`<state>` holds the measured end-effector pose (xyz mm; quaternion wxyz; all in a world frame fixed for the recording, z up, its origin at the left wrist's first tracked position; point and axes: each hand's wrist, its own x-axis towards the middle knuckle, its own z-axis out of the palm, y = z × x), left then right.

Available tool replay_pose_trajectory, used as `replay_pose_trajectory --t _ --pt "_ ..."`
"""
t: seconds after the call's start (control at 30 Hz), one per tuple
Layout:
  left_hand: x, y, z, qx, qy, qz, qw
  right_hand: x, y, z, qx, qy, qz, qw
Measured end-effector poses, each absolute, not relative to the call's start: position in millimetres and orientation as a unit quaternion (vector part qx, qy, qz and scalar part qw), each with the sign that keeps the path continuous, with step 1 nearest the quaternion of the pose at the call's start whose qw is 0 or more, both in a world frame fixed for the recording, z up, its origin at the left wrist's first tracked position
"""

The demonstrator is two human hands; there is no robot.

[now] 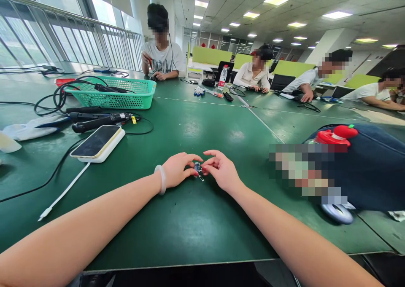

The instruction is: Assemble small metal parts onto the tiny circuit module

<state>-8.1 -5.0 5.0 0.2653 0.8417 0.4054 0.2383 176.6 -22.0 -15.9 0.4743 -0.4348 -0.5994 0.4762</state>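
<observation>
Between my hands, over the green table, is a small dark item with a pale metallic part sticking out at its lower side; its exact kind is too small to tell. My left hand, with a pale bracelet on the wrist, pinches the item from the left with thumb and fingers. From the other side my right hand touches its right edge with thumb and fingertips pressed together, the index finger raised above.
Left: a phone on a white block with a cable, black handheld tools, a glove, a green basket with cables. Right: a dark bag and a round lilac object. People sit across the table behind a bottle.
</observation>
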Motion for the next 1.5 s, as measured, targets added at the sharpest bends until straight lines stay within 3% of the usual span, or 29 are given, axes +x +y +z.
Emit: replay_pose_trajectory --t 0.3,0.63,1.5 --pt "-5.4 -13.1 9.0 0.876 0.377 0.238 0.183 173.6 -26.2 -12.2 -0.420 -0.585 0.508 0.472" --pt "-4.6 -12.5 5.5 0.852 0.396 0.258 0.224 174.4 -27.4 -14.8 -0.412 -0.637 0.456 0.465" --pt "-4.4 -12.0 7.9 0.882 0.365 0.223 0.201 173.4 -30.7 -10.6 -0.440 -0.658 0.387 0.473"
